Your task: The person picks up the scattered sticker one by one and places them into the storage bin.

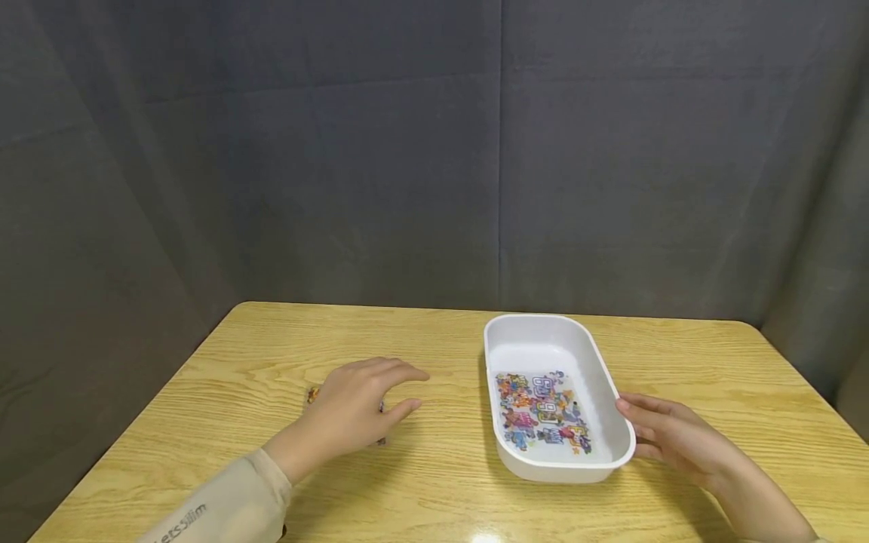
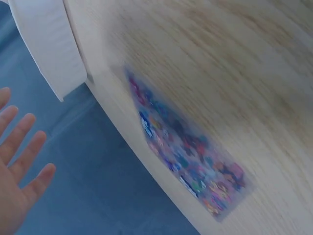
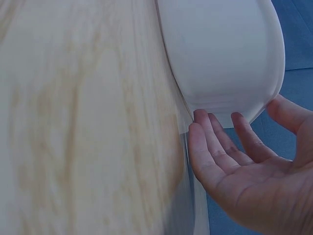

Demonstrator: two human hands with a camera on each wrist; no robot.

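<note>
The left hand (image 1: 356, 406) (image 2: 19, 171) hovers with spread, relaxed fingers over a clear sheet printed with colourful figures (image 1: 313, 394) (image 2: 183, 149), holding nothing. Most of that sheet is hidden beneath the hand in the head view; the left wrist view shows it lying on the table. A white tray (image 1: 529, 357) (image 2: 51, 46) (image 3: 222, 58) stands to the right, with colourful printed pieces (image 1: 545, 411) on its floor. At the tray's near right corner, the right hand (image 1: 679, 440) (image 3: 254, 183) grips it, thumb at the rim and fingertips against the outer wall.
Both items rest on a wood-grain table (image 1: 434, 490). Behind it hangs a dark grey curtain (image 1: 407, 188), which continues down both sides.
</note>
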